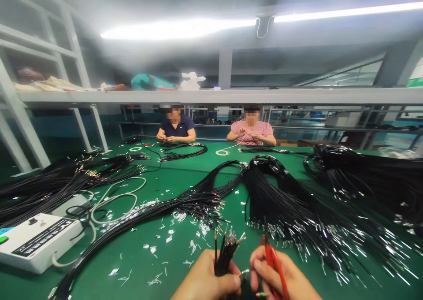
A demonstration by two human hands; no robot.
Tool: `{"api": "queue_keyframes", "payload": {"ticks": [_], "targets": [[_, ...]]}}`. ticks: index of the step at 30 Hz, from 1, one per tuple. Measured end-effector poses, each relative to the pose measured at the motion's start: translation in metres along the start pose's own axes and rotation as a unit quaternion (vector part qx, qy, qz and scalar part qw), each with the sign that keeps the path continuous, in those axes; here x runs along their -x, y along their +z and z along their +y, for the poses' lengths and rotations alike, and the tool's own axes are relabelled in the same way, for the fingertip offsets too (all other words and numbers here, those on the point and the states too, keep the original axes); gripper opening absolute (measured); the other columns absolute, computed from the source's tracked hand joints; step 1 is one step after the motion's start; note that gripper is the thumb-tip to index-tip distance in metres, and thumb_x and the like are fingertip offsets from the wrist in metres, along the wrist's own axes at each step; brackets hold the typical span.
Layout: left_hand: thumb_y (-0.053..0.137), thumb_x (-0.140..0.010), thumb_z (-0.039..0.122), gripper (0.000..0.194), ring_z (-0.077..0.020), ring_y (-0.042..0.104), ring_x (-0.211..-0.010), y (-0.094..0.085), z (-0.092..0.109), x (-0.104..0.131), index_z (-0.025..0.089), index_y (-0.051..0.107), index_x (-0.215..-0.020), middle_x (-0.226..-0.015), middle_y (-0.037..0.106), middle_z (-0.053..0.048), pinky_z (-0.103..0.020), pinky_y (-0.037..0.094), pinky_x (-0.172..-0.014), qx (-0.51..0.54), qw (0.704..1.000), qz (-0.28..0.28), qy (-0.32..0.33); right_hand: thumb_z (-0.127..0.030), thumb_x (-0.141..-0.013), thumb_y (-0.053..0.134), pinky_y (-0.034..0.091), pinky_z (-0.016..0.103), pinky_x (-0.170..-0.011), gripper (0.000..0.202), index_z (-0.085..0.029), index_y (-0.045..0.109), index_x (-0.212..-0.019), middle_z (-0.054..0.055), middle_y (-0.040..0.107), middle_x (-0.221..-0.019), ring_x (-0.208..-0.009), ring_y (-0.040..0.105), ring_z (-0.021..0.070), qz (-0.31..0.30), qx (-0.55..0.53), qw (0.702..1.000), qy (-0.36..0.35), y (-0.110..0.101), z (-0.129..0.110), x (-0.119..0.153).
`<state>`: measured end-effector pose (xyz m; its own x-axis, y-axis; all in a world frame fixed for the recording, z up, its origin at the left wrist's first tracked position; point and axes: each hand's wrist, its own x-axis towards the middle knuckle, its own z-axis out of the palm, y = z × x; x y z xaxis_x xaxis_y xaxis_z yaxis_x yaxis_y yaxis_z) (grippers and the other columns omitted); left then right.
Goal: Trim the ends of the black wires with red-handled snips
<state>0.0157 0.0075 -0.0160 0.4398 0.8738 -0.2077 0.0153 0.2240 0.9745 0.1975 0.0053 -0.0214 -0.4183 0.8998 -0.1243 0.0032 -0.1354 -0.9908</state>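
At the bottom centre, my left hand (211, 275) is closed round an upright bundle of black cables (226, 251) with silvery stripped ends. Just to its right, my right hand (277, 273) is wrapped round red-handled pliers (275, 262), their dark tip pointing up and away. A single cable end (243, 273) with a pale tip sticks out between the two hands. Beyond them, a long black cable bundle (148, 209) curves over the green table (172, 256), its copper-coloured ends near my left hand. A thick fan of black cables (280, 194) with silvery ends spreads to the right.
A white box (41, 240) with a green button and a looped grey cord (115, 192) is at the left. More black cables lie at the far left and right (373, 172). Foil scraps (153, 250) litter the table. Two people sit across, below a white shelf (211, 96).
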Motion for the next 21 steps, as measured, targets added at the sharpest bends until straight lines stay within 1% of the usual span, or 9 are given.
{"api": "queue_keyframes", "payload": {"ticks": [2,4,5,7,9,12,14,18,21], "targets": [[0.061,-0.054,0.017,0.006,-0.0075,0.041,-0.044,0.002,0.000,0.000,0.013,0.060,-0.059,-0.049,0.054,0.003,-0.021,0.028,-0.047,-0.021,0.999,0.028,0.004,-0.050,-0.073,0.055,0.025,0.015,-0.032,0.036,-0.015,0.049,-0.081,0.001,0.061,-0.060,-0.032,0.037,0.0018,0.005,0.001,1.000,0.009,0.000,0.005,-0.004],[0.059,-0.053,0.015,0.004,-0.0078,0.042,-0.046,0.005,0.001,0.001,0.013,0.059,-0.056,-0.049,0.053,0.003,-0.021,0.029,-0.048,-0.020,0.999,0.042,0.010,-0.051,-0.069,0.058,0.027,0.016,-0.031,0.037,-0.015,0.051,-0.076,0.001,0.060,-0.058,-0.033,0.038,0.0029,0.015,0.021,1.000,0.015,0.003,0.008,-0.005],[0.060,-0.054,0.016,0.004,-0.0081,0.043,-0.046,0.006,0.002,0.002,0.013,0.059,-0.057,-0.050,0.054,0.003,-0.021,0.029,-0.049,-0.013,0.999,0.036,0.014,-0.051,-0.068,0.059,0.028,0.016,-0.031,0.037,-0.015,0.051,-0.073,0.001,0.060,-0.058,-0.034,0.039,0.0037,0.019,0.034,0.999,0.014,0.005,0.009,-0.006],[0.062,-0.057,0.022,0.009,-0.0085,0.046,-0.049,0.007,0.004,0.004,0.013,0.060,-0.059,-0.054,0.056,0.002,-0.021,0.029,-0.050,0.007,1.000,0.003,0.021,-0.050,-0.068,0.059,0.031,0.017,-0.032,0.036,-0.015,0.052,-0.072,0.002,0.060,-0.059,-0.037,0.043,0.0057,0.027,0.052,0.998,0.003,0.009,0.010,-0.006],[0.064,-0.060,0.030,0.018,-0.0081,0.045,-0.050,0.006,0.006,0.006,0.012,0.062,-0.063,-0.056,0.056,0.001,-0.020,0.027,-0.049,0.021,0.999,-0.031,0.015,-0.050,-0.070,0.057,0.032,0.017,-0.033,0.035,-0.015,0.053,-0.073,0.003,0.060,-0.060,-0.039,0.044,0.0064,0.016,0.062,0.998,-0.012,0.011,0.011,-0.005],[0.064,-0.062,0.035,0.024,-0.0070,0.042,-0.049,0.003,0.009,0.008,0.011,0.065,-0.067,-0.056,0.054,0.001,-0.020,0.023,-0.047,0.044,0.996,-0.072,0.010,-0.049,-0.072,0.055,0.029,0.016,-0.032,0.034,-0.015,0.054,-0.076,0.003,0.061,-0.060,-0.037,0.042,0.0050,-0.002,0.051,0.998,-0.033,0.011,0.014,-0.006],[0.061,-0.065,0.035,0.026,-0.0062,0.039,-0.048,0.000,0.010,0.008,0.010,0.067,-0.071,-0.055,0.053,0.001,-0.020,0.020,-0.047,0.064,0.993,-0.096,0.016,-0.047,-0.073,0.056,0.028,0.016,-0.031,0.032,-0.015,0.054,-0.076,0.003,0.062,-0.062,-0.036,0.040,0.0040,0.003,0.040,0.998,-0.039,0.010,0.017,-0.006],[0.055,-0.071,0.032,0.025,-0.0051,0.033,-0.043,-0.002,0.010,0.007,0.011,0.068,-0.072,-0.052,0.051,0.002,-0.020,0.017,-0.044,0.062,0.993,-0.099,0.011,-0.045,-0.072,0.059,0.029,0.015,-0.031,0.031,-0.015,0.054,-0.074,0.002,0.062,-0.061,-0.035,0.040,0.0031,0.026,0.014,0.999,-0.044,0.011,0.018,-0.005],[0.056,-0.071,0.033,0.024,-0.0053,0.034,-0.043,-0.001,0.010,0.008,0.011,0.067,-0.068,-0.052,0.052,0.002,-0.021,0.017,-0.045,0.061,0.993,-0.100,0.017,-0.044,-0.073,0.059,0.030,0.014,-0.032,0.031,-0.014,0.056,-0.078,0.002,0.062,-0.060,-0.038,0.042,0.0035,0.017,-0.023,0.997,-0.066,0.014,0.016,-0.005]]}}
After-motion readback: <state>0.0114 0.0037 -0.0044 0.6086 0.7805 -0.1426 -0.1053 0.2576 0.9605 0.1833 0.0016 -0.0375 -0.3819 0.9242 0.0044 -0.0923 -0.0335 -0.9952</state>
